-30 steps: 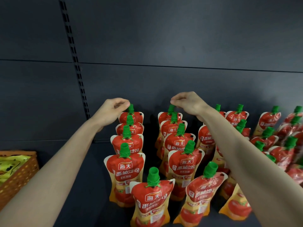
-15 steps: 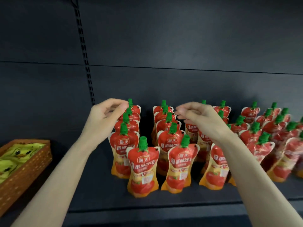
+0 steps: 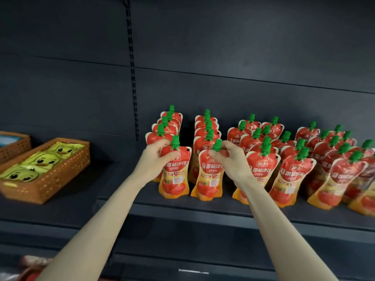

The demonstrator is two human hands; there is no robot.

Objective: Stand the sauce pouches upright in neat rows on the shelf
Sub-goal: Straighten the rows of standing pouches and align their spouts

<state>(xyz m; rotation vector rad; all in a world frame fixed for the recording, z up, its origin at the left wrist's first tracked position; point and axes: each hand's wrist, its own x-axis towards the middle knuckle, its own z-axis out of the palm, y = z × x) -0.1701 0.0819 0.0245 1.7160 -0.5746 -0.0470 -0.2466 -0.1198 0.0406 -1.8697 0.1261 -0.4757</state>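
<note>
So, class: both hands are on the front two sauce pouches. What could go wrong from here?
1. The left hand and right hand grip only the tops of the front pouches; a tug could topple the tightly packed rows behind.
2. The leaning pouches to the right could slide over if bumped.
3. The front pouches stand near the shelf edge and might fall off.

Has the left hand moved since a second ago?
Yes. The left hand has come forward from the rearmost pouch of the left row, by the back wall, to the front pouch, which it now grips near the shelf edge.
</note>
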